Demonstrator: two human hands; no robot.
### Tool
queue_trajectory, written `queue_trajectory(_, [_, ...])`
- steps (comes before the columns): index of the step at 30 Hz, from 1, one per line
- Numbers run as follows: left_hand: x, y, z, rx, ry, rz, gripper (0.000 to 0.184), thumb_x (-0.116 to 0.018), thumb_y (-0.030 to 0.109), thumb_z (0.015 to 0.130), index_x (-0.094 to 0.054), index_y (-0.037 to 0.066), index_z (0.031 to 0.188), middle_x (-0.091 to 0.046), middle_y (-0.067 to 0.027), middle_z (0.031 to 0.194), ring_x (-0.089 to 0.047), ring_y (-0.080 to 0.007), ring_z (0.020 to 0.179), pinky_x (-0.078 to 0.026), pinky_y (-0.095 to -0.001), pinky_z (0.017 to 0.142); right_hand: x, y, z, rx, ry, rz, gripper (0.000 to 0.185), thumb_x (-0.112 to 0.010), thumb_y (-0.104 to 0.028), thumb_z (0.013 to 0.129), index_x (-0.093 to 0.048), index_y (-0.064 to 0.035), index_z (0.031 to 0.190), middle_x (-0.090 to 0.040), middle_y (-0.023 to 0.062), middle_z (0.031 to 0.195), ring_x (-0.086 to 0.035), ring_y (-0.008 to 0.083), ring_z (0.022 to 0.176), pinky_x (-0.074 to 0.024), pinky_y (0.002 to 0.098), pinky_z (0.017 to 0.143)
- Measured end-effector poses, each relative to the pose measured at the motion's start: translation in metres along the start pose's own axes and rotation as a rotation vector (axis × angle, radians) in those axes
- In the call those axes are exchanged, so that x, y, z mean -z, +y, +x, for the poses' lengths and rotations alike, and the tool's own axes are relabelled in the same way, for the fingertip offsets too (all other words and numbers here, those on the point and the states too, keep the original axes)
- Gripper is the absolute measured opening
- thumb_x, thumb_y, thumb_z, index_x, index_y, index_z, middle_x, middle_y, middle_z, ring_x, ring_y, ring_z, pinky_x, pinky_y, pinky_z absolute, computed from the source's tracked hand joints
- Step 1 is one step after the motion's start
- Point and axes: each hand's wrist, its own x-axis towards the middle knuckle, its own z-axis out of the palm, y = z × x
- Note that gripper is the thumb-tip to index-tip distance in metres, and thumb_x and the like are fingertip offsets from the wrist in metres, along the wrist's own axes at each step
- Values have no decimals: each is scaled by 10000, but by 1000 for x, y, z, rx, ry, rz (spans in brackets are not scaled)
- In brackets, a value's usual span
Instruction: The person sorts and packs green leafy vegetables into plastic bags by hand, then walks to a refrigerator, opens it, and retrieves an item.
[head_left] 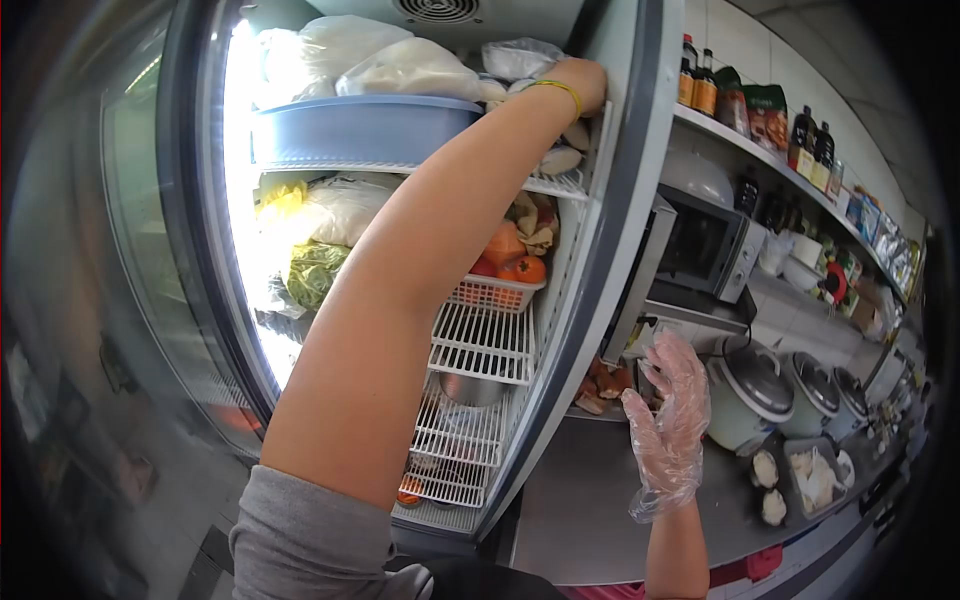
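Observation:
My left arm reaches up into the open fridge. Past a yellow wristband, my left hand (588,82) is at the right end of the top shelf (553,183), its fingers hidden. Close to it are a clear plastic bag (520,57) and some pale rounded items (562,158) I cannot identify. White plastic bags (410,70) fill a blue tub (365,132) to the left. My right hand (668,425), in a clear plastic glove, hovers above the steel counter (580,500). Its fingers are apart and slightly bent, holding nothing.
Below are a basket (495,294) of tomatoes (525,268), bagged leafy greens (315,272) and wire shelves (480,340). The fridge door (190,200) stands open at left. At right are a microwave (700,245), rice cookers (755,385) and a bottle shelf (780,165).

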Motion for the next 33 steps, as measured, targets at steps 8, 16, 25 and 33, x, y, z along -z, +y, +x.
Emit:
queue_trajectory(8, [2, -4, -14, -40, 517, -109, 148, -677, 24, 758, -743, -30, 878, -717, -278, 961, -709, -416, 961, -582, -460, 866, 4, -1, -25, -63, -4, 56, 550, -716, -39, 872, -537, -27, 1392, -504, 192, 1415, -621, 302, 1206, -527, 406, 1016])
queue_trajectory(16, [103, -43, -53, -29, 756, -338, 203, -702, 112, 809, -716, -65, 907, -740, -224, 858, -737, -398, 756, -597, -446, 637, -18, -6, -19, -13, -147, 123, 507, -737, -49, 871, -562, -14, 1345, -537, 207, 1376, -596, 307, 1226, -561, 390, 985])
queue_trajectory(25, [132, -75, -107, -168, 213, -905, 357, -730, 46, 883, -629, -102, 1192, -706, -182, 1102, -730, -256, 924, -607, -360, 863, -30, -5, -29, 49, -197, 77, 551, -787, -84, 833, -575, -48, 1340, -588, 167, 1344, -571, 347, 1254, -457, 426, 1070])
queue_trajectory(33, [125, -71, -136, -186, 209, -880, 450, -787, -16, 828, -635, -92, 1244, -716, -179, 1113, -731, -231, 951, -619, -344, 894, -38, -20, -23, 66, -207, 132, 546, -786, -93, 840, -576, -57, 1343, -581, 169, 1356, -573, 337, 1249, -451, 421, 1067])
